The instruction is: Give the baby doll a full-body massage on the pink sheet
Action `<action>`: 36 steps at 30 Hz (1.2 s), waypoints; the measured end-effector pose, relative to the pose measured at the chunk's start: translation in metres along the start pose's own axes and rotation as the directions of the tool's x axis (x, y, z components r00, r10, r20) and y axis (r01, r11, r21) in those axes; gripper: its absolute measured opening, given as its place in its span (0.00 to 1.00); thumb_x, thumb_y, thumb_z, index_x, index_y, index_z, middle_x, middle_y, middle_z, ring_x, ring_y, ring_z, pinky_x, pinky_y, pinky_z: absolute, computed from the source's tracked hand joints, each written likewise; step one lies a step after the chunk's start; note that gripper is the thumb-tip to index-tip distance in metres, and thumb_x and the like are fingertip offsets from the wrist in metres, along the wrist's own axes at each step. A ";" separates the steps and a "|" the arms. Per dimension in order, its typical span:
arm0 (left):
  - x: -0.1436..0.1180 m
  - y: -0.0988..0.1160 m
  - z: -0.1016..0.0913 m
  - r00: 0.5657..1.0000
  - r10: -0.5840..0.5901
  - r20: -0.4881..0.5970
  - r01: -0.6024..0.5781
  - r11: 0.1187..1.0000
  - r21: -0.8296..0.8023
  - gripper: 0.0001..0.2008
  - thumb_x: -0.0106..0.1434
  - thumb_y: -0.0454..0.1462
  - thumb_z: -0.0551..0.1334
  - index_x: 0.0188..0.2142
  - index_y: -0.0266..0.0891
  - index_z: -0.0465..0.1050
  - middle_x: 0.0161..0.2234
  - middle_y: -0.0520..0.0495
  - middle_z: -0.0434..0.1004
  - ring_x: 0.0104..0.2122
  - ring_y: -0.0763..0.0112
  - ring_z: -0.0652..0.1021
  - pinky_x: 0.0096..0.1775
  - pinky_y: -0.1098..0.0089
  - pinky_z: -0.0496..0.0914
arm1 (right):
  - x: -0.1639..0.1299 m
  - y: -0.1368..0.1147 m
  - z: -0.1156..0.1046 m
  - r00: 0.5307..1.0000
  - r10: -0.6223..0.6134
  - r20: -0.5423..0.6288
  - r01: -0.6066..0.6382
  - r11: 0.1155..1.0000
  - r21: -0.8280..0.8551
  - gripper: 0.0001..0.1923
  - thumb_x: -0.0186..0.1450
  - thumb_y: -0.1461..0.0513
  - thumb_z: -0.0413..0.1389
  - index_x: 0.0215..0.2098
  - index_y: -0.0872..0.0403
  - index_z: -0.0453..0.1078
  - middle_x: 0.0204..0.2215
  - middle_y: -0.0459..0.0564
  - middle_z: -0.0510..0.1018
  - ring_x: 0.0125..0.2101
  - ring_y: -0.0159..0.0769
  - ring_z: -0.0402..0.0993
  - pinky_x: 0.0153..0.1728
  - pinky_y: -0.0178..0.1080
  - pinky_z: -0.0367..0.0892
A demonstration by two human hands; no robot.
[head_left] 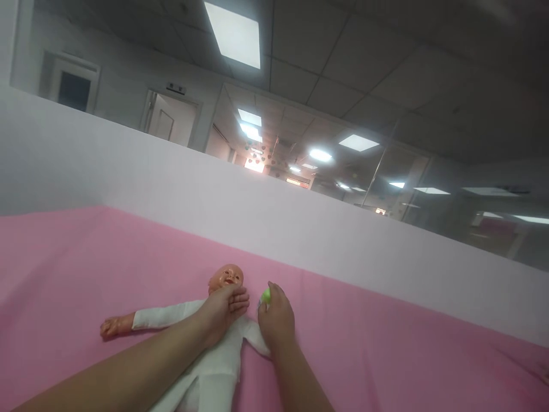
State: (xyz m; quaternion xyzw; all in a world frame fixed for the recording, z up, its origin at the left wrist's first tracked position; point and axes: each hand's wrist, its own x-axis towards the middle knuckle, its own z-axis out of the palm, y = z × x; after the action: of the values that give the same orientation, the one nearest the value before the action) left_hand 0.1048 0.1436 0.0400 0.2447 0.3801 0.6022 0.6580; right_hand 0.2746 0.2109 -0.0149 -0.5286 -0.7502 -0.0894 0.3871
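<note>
A doll [214, 343] in a white suit lies face up on the pink cloth [386, 343], head toward the white wall [257, 212], one arm stretched sideways. The left hand [225, 312] rests flat and open on its chest below the chin. The right hand [277, 320] is curled around a small green thing [266, 295] beside the doll's shoulder.

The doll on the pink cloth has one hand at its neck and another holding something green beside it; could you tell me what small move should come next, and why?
Probably bring the green object in the right hand a little leftward toward the doll. The left hand already rests flat on its chest just under the head, steadying it on the pink cloth, and the green object sits just beside the shoulder, not visibly touching.
</note>
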 end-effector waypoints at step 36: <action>-0.021 0.024 0.011 0.971 -0.198 0.132 0.230 0.924 -0.305 0.29 0.67 0.57 0.56 0.49 0.32 0.73 0.44 0.30 0.81 0.43 0.49 0.83 0.42 0.56 0.78 | -0.030 -0.108 -0.049 0.852 -0.466 0.239 0.375 0.861 0.343 0.55 0.67 0.39 0.55 0.75 0.61 0.34 0.73 0.64 0.43 0.73 0.57 0.38 0.70 0.58 0.44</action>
State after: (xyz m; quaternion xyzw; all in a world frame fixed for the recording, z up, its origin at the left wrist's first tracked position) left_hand 0.0996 0.1286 0.0695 0.1220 0.2695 0.5673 0.7686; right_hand 0.2096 0.1168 0.0279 -0.2959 -0.9049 0.0212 0.3052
